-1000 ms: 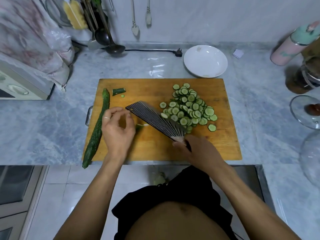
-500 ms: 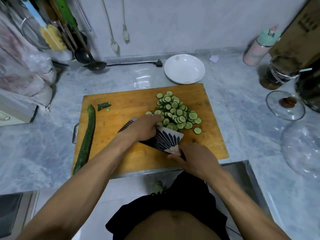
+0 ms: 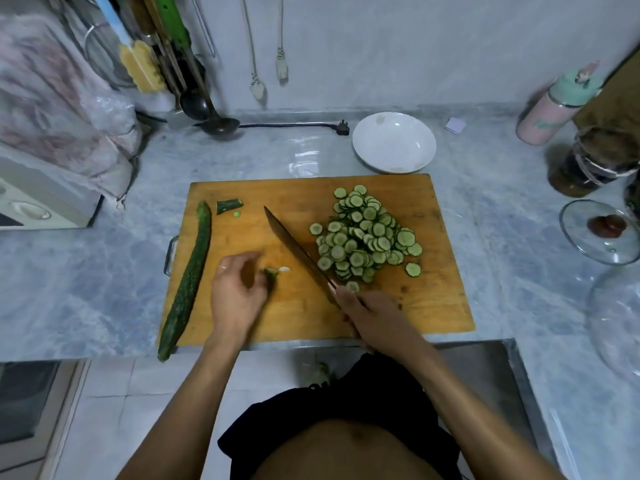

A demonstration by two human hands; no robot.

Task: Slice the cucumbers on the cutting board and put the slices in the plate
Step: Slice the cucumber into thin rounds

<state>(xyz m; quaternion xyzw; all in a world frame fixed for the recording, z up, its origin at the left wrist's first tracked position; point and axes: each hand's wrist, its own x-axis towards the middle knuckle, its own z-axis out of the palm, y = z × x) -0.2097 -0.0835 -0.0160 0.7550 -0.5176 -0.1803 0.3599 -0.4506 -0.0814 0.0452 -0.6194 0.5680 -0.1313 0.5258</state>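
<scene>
- Now, against the frame half a second back: my left hand [image 3: 235, 289] has left the knife [image 3: 294, 251] blade, where it lay flat beside the slice pile [image 3: 367, 237], and sits nearer the left edge of the cutting board [image 3: 298, 192], fingers curled on a short cucumber stub [image 3: 272, 276].
- The knife has turned from flat-side-up to edge-on. My right hand [image 3: 374, 317] grips its handle at the board's near edge; the blade runs diagonally across the board's middle.
- Judgement: wiping slices off the blade is done. The stub looks like a waste end. The whole cucumber [image 3: 188, 282] on the board's left edge is next for slicing.
- The plate [image 3: 394, 142], just beyond the board's far edge on the bench [image 3: 69, 271], holds no slices; transfer is not yet started.
- Materials: board is worn orange wood, rectangular, with a metal handle on its left end. Slices are thin, pale-centred discs with dark rims, overlapping on the board's right half. The cucumber is long, dark and bumpy-skinned. The plate is glossy white and shallow; the bench is grey marbled stone.
- A cut end piece [image 3: 229, 205] lies near the board's far-left corner.
</scene>
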